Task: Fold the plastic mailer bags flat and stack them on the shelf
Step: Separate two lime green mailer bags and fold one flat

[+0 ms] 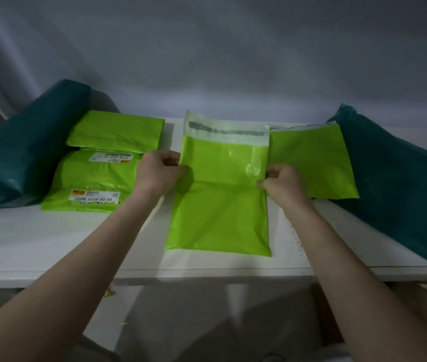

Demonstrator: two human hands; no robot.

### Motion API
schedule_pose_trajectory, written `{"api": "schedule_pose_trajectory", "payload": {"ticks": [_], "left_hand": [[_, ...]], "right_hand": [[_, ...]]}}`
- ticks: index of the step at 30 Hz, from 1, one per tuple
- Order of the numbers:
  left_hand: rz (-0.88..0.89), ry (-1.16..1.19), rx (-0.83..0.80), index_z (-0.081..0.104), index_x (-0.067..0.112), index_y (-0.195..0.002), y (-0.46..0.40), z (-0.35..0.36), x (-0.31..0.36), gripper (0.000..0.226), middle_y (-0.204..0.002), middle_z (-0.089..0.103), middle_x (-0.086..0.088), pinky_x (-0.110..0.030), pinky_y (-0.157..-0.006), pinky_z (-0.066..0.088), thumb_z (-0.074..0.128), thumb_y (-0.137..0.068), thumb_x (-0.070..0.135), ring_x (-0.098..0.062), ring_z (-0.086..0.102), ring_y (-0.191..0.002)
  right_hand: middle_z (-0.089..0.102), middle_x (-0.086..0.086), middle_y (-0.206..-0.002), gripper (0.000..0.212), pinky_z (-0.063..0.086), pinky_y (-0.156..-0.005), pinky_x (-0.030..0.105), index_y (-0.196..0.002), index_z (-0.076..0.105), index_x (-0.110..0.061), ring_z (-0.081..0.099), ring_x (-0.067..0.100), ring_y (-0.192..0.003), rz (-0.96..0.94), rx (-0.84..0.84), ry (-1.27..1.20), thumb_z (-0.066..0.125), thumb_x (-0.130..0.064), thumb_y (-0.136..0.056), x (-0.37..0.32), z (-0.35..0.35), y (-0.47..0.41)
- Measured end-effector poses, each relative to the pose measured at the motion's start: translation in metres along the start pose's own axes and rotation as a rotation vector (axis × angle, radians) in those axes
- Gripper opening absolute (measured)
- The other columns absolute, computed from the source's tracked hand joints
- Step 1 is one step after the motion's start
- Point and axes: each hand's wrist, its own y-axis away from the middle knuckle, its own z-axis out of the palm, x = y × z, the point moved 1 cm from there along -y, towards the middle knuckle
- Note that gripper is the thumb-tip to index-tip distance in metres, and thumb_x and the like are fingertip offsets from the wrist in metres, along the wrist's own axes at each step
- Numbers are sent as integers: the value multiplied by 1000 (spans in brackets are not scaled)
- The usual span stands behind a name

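Mailer bag (220, 205), lime green, lies lengthwise in the middle of the white shelf (76, 246), its pale flap pointing at the wall. My left hand (158, 171) pinches its left edge and my right hand (284, 182) pinches the right edge, both at the crease across its middle, fingers curled tight on the film. Slick plastic could slide out of those pinches (I judge the fold would then go crooked). Air trapped inside may puff it back open. Room is tight sideways: the labelled green stack (94, 178) sits just left, another green bag (311, 160) touches or overlaps on the right, teal bags (395, 178) beyond. The near shelf edge has free space.
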Motion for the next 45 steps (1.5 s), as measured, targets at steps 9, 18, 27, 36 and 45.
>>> {"api": "schedule_pose_trajectory", "payload": {"ticks": [9,18,27,36,45], "left_hand": [[-88,307,-119,65,10,-86,4,-9,7,4,-46,62,6,-14,-45,49,62,-86,7,-1,55,-38],[-286,532,-242,54,0,-96,8,6,1,13,-90,62,-13,-18,-54,55,42,-95,6,-9,68,-55],[-432,596,-348,59,8,-92,12,8,5,35,-87,60,-8,-29,-65,44,31,-94,29,-20,55,-70],[-195,269,-466,61,26,-102,19,10,-2,24,-91,63,-10,-31,-80,50,61,-86,7,-19,60,-79],[-192,166,-522,43,20,-137,20,8,-7,58,-122,60,-11,-32,-97,47,63,-84,7,-23,60,-109]], "right_hand": [[62,8,-69,11,37,-32,13,-98,49,-11,55,8,-31,158,-29,-428,56,-6,-91,-1,-5,-5],[62,19,-103,23,54,-45,24,-100,45,-6,64,15,-42,295,-156,-595,24,-15,-101,1,-2,-5],[55,4,-93,24,52,-41,27,-97,53,-15,62,23,-56,453,-192,-697,43,-37,-96,-5,-9,-2],[55,2,-89,69,44,-55,27,-134,42,-25,54,16,-69,274,-305,-406,66,7,-77,0,-18,-3],[23,12,-153,86,34,-34,13,-144,29,-30,37,9,-51,232,-378,-243,62,14,-78,-2,-21,11]]}}
